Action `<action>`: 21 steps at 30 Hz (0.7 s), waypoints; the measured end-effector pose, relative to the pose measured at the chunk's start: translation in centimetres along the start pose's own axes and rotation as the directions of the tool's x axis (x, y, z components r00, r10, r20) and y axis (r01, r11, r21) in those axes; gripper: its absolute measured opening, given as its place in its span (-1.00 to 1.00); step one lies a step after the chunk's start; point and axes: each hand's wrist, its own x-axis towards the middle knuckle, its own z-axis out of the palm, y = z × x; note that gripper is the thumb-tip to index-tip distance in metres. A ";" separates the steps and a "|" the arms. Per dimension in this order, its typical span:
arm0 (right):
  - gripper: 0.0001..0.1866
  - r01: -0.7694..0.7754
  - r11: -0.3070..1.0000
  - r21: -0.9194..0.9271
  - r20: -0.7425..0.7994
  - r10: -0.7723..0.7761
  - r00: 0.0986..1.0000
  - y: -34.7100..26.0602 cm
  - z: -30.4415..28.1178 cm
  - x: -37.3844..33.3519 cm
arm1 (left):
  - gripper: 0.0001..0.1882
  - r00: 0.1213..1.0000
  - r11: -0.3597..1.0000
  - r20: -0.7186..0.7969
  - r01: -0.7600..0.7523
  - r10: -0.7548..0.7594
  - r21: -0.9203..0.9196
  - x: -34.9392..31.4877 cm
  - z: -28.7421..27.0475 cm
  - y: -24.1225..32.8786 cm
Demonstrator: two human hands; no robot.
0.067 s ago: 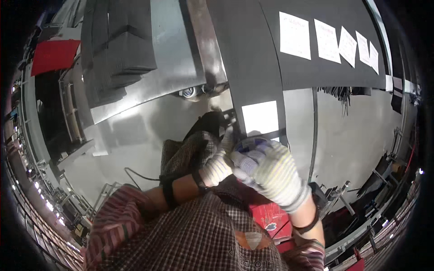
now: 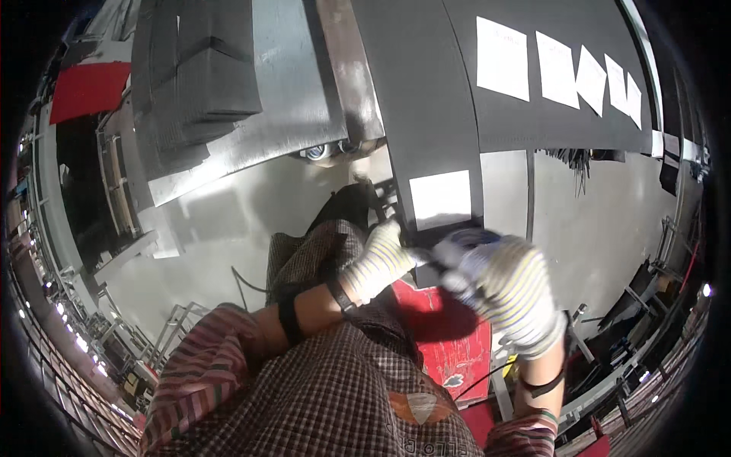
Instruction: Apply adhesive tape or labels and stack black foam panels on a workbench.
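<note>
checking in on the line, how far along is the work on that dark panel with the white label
Done: the long dark grey panel already carries a white rectangular label. In hand: the gloved left hand and gloved right hand both work at its near edge; what they grip is hidden. Left: cannot tell; four white sheets lie untouched on the neighbouring panel.

1. A single head-worn fisheye view looks steeply down from the person's head, over their checked shirt [image 2: 343, 396].
2. It faces forward and down onto a dark panel [image 2: 415, 114] and the pale floor [image 2: 228, 221].
3. The gloved left hand [image 2: 381, 259] and right hand [image 2: 502, 293] sit close, near the centre.
4. Straight edges bow toward the black rim.
</note>
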 end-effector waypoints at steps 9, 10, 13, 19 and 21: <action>-0.90 -0.590 0.804 -0.073 0.103 0.594 0.798 17.9 8.6 -4.2 | -0.16 0.991 0.918 -0.025 -0.114 0.133 0.381 0.5 1.4 2.9; -0.88 -0.594 0.784 0.178 -0.025 0.608 0.794 18.3 9.4 -4.9 | -0.12 0.978 0.809 -0.044 -0.142 0.203 0.570 0.6 1.3 2.8; -0.75 -0.502 0.710 0.494 -0.112 0.625 0.773 10.5 5.3 -0.4 | -0.35 0.983 0.961 0.105 0.173 -0.154 -0.214 2.9 -2.8 8.0; -0.52 -0.555 0.798 -0.233 0.246 0.601 0.761 4.5 0.0 -2.6 | -0.10 0.979 0.832 0.163 -0.188 0.119 0.521 -2.5 0.7 2.3; -0.44 -0.549 0.716 -0.431 0.134 0.653 0.745 4.6 1.8 -2.8 | -0.18 0.985 0.774 0.065 -0.164 0.157 0.612 -3.4 1.8 0.7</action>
